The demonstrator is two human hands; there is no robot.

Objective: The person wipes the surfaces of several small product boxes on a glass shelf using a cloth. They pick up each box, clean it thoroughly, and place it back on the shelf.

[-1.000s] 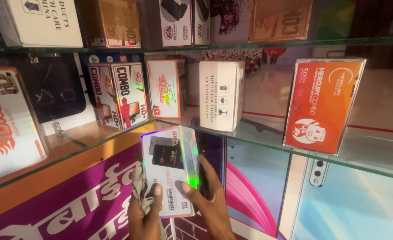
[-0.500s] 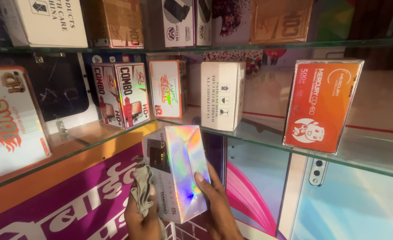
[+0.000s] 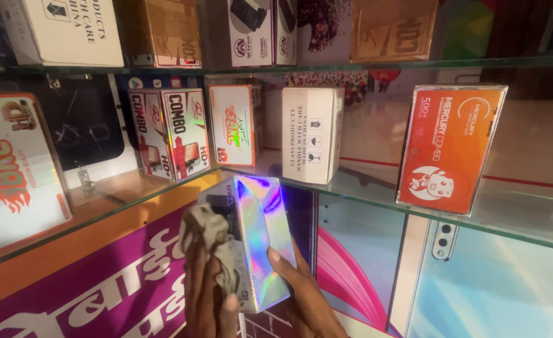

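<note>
The right hand (image 3: 301, 294) holds a shiny rectangular box with a rainbow-foil face (image 3: 257, 241), its grip closed on the box's lower right edge, thumb lying over the foil and the palm behind it. The left hand (image 3: 204, 294) has its grip closed on a crumpled grey cloth (image 3: 217, 241), pressing that cloth against the box's left side. The box is held tilted in the air, just below the front edge of a glass shelf (image 3: 364, 197) and in front of a purple and orange sign (image 3: 101, 281).

On the shelf directly above the box stands a white upright carton with small handling symbols (image 3: 311, 134). To its left are a white and orange flat package (image 3: 232, 125) and a red and white foil-sided box (image 3: 173, 134). At far left leans a large white package with orange flame lettering (image 3: 13, 172). Well to the right an orange flat package with a white cartoon figure (image 3: 448, 147) stands upright. An upper glass shelf (image 3: 414, 62) carries brown and white cartons.
</note>
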